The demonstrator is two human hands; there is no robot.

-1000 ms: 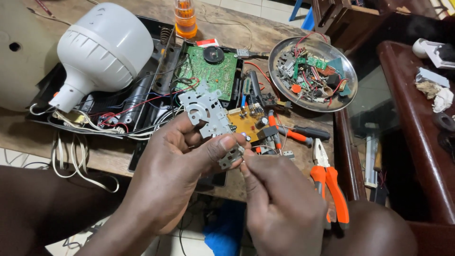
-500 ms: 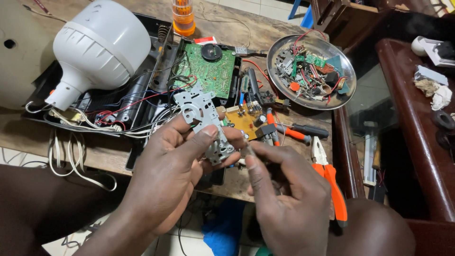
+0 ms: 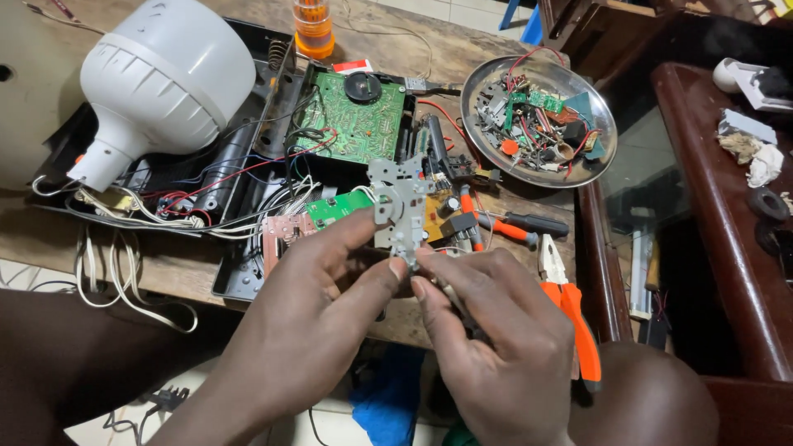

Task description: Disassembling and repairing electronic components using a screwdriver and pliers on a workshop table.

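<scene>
A small grey metal mechanism plate (image 3: 398, 202) with holes and a gear stands upright between both hands over the wooden workbench (image 3: 178, 268). My left hand (image 3: 318, 318) pinches its lower edge from the left with thumb and forefinger. My right hand (image 3: 496, 339) meets it from the right, fingertips closed on the plate's bottom end, with a thin metal pin or wire showing under the thumb. Behind the plate lies an open black device casing (image 3: 248, 157) with a green circuit board (image 3: 353, 124) and tangled red, white and black wires.
A large white bulb (image 3: 161, 87) rests on the casing at left. A round metal dish (image 3: 538, 122) of electronic scraps sits at back right. Orange-handled pliers (image 3: 570, 318) and screwdrivers (image 3: 516, 227) lie right of my hands. An orange bottle (image 3: 314, 29) stands behind. A dark wooden table (image 3: 727, 206) is at far right.
Both hands have lifted the metal plate slightly and turned it more upright; the right hand's fingertips have closed in on its lower end.
</scene>
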